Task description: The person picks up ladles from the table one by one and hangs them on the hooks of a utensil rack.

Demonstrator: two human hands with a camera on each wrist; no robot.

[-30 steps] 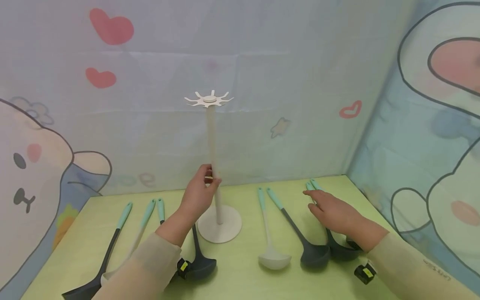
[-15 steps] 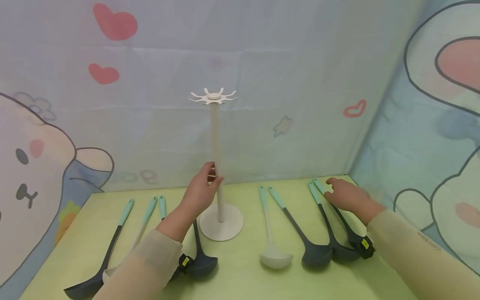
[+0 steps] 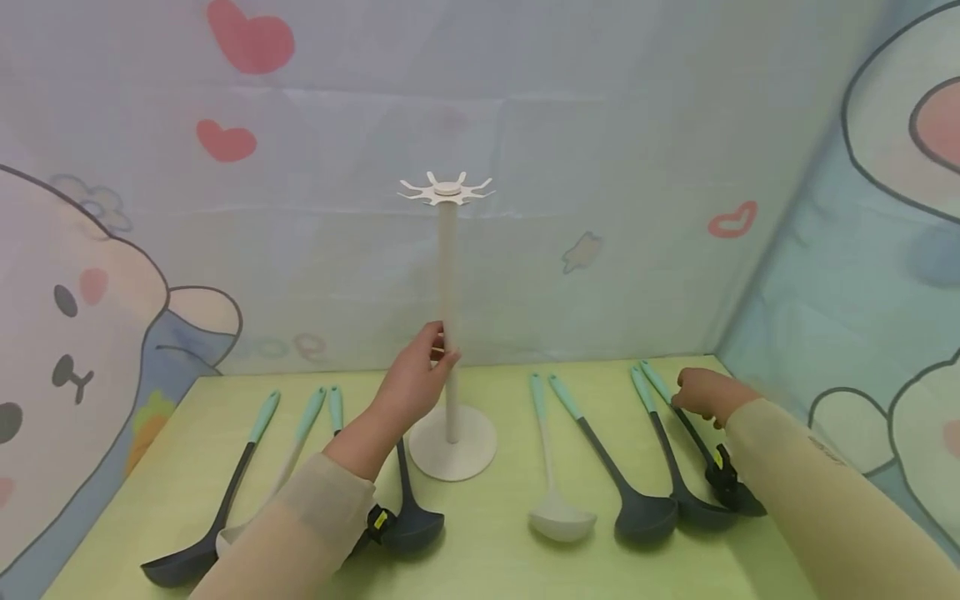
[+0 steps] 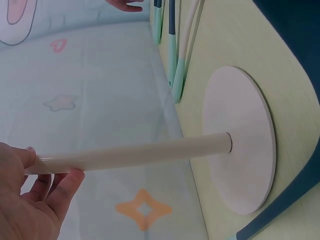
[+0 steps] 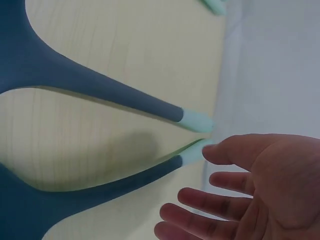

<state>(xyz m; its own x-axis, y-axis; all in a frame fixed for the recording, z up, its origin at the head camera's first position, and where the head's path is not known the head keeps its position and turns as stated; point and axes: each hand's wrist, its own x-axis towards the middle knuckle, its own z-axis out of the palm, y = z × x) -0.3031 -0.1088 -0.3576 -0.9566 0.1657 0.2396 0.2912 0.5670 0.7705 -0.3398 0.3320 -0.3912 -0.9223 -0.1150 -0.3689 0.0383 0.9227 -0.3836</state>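
Observation:
My left hand grips the pole of a cream stand partway up, thumb on one side and fingertips on the other. A ring of hooks tops this stand, and a round base carries it on the table. At the far right, my right hand hovers at the mint handle of the rightmost dark ladle. In the right wrist view its thumb tip overlaps that handle, while the other fingers are spread beyond it. Close beside lies another dark ladle.
Right of the stand lie a white ladle and a dark ladle. Left of it are a dark ladle, a white ladle partly behind the left sleeve, and another dark ladle. A printed cloth wall closes the back.
My right hand has moved rightward, from over the two right-hand ladles to beside the rightmost one's handle. My left hand keeps its hold on the pole. The head view has shifted slightly.

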